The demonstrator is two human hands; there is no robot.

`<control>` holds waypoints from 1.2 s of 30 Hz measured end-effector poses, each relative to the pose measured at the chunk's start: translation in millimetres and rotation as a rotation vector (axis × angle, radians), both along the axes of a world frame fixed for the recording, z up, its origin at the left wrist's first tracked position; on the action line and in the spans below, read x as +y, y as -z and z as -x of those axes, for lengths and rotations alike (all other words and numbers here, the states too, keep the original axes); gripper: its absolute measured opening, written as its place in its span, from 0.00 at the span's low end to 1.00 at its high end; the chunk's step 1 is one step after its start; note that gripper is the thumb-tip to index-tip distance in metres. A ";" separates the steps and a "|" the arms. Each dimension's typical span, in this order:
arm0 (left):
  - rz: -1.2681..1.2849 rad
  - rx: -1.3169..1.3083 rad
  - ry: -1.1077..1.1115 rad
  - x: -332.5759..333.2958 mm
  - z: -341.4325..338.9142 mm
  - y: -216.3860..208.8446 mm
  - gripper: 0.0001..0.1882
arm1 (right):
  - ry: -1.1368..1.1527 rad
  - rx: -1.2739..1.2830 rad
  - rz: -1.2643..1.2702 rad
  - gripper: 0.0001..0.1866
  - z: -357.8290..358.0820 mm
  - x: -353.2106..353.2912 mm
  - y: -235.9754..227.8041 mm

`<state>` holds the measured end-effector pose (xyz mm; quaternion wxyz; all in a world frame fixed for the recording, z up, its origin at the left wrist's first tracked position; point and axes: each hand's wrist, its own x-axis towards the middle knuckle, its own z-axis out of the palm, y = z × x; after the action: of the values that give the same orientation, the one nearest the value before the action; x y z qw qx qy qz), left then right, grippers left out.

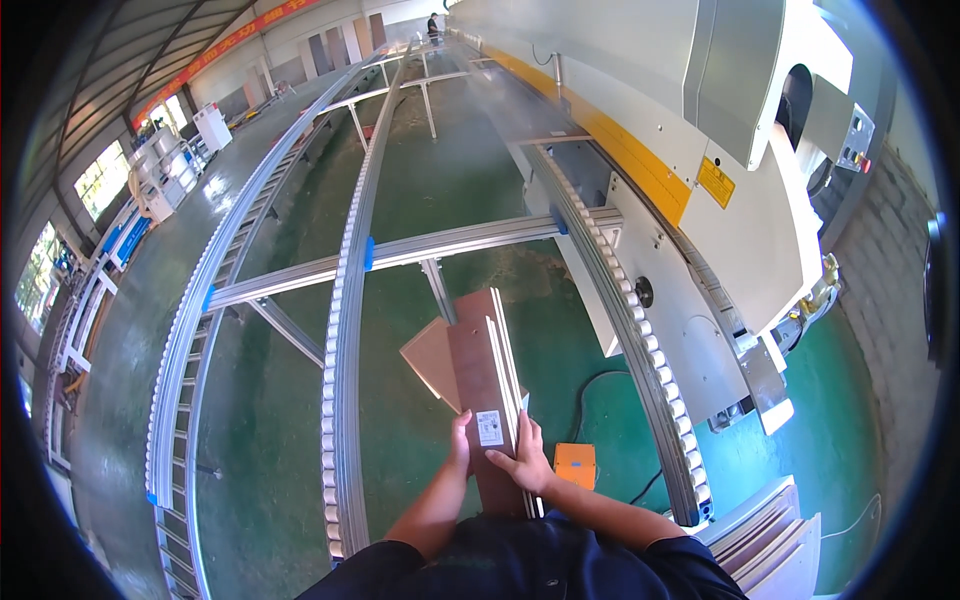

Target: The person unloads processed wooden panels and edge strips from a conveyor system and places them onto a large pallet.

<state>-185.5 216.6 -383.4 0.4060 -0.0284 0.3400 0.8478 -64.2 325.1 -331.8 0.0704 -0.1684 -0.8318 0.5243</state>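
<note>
A small stack of long, narrow brown boards (478, 370) with pale edges is held in front of my body, its far end pointing away from me. On the top board sits a white label (490, 428). My left hand (461, 442) grips the stack's left edge. Along the right edge, my right hand (526, 460) clasps it, thumb lying over the top face and fingers down the side. Wider brown panels (426, 362) show below and beyond the boards, partly covered by them; what they rest on is hidden.
Aluminium roller rails (352, 300) run lengthwise, joined by a crossbar (440, 243). A large grey-white machine with a yellow strip (640, 150) lines the right. An orange box (575, 465) and black cable lie on the green floor. More panels (770, 545) stand at lower right. Far off stands a person (433, 30).
</note>
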 end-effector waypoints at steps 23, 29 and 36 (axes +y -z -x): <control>-0.127 0.077 -0.231 -7.4 24.9 -44.2 0.28 | -0.018 0.233 0.103 0.39 14.0 40.6 -33.5; 0.013 0.151 -0.327 -61.4 33.2 -33.6 0.29 | 0.532 0.433 0.208 0.22 33.4 163.7 -33.1; 0.164 0.107 -0.443 -97.3 18.7 -4.4 0.34 | 0.849 0.406 0.171 0.14 53.3 314.2 -11.5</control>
<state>-204.2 119.3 -379.0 0.1876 -0.0901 0.4143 0.8860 -117.5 639.3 -320.3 0.4251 -0.3928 -0.6127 0.5381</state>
